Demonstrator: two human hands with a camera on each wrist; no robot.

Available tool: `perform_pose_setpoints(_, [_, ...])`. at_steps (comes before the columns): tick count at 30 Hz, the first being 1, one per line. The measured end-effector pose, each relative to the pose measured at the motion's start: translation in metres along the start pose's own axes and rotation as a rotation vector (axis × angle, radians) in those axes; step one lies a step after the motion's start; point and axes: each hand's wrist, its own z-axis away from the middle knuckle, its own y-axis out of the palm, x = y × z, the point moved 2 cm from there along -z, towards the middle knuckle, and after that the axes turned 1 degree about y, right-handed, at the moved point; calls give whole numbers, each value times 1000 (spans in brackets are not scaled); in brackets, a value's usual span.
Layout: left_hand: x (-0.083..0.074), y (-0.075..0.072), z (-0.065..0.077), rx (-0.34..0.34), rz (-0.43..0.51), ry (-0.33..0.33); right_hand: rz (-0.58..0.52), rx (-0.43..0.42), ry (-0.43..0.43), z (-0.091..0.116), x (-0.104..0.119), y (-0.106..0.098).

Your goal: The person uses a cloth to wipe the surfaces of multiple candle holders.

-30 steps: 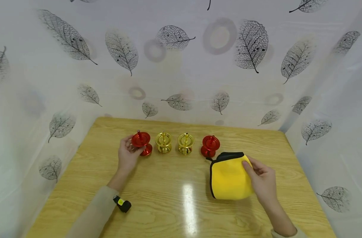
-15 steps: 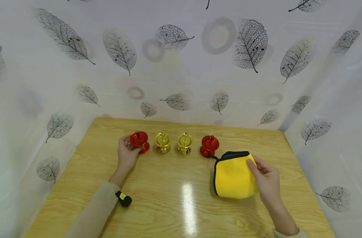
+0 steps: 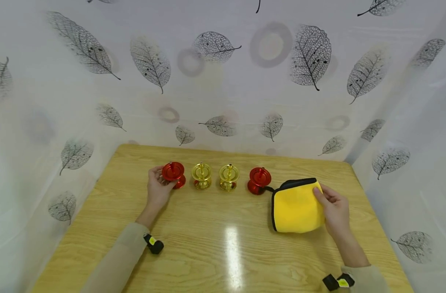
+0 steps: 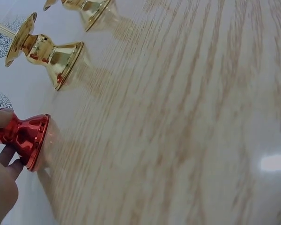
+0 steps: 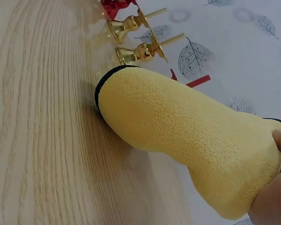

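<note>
At the left end of a row of candle holders, my left hand (image 3: 158, 191) grips a red candle holder (image 3: 173, 171) around its narrow middle. In the left wrist view the flared base of this red candle holder (image 4: 33, 136) is right at the tabletop, below the fingers. My right hand (image 3: 334, 211) pinches a folded yellow cloth (image 3: 297, 209) with black edging by its upper right corner. The cloth hangs over the table, and its black loop reaches the base of the other red candle holder (image 3: 260, 179). In the right wrist view the cloth (image 5: 178, 122) mostly hides that holder.
Two gold candle holders, the left one (image 3: 201, 175) and the right one (image 3: 229, 176), stand upright between the red ones. All are near the back of the wooden table (image 3: 193, 244). A leaf-patterned curtain (image 3: 223, 89) rises behind and at both sides.
My right hand has moved to the right and a little farther back, taking the yellow cloth with it. My left hand keeps its grip on the red candle holder, nearly in place.
</note>
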Motion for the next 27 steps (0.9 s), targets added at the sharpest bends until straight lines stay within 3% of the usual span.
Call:
perform_pose_setpoints(7, [-2, -1, 1, 3, -7, -21, -93, 41, 80, -29, -11, -7])
perform_pose_setpoints(12, [-2, 0, 0, 12, -5, -18, -97, 79, 121, -47, -14, -7])
perform_pose_setpoints(20, [-1, -1, -1, 16, -22, -13, 44, 45, 195, -65, -27, -13])
perform_pose_setpoints(27, [-2, -1, -1, 20, -21, 11, 133, -57, 263, -78, -49, -25])
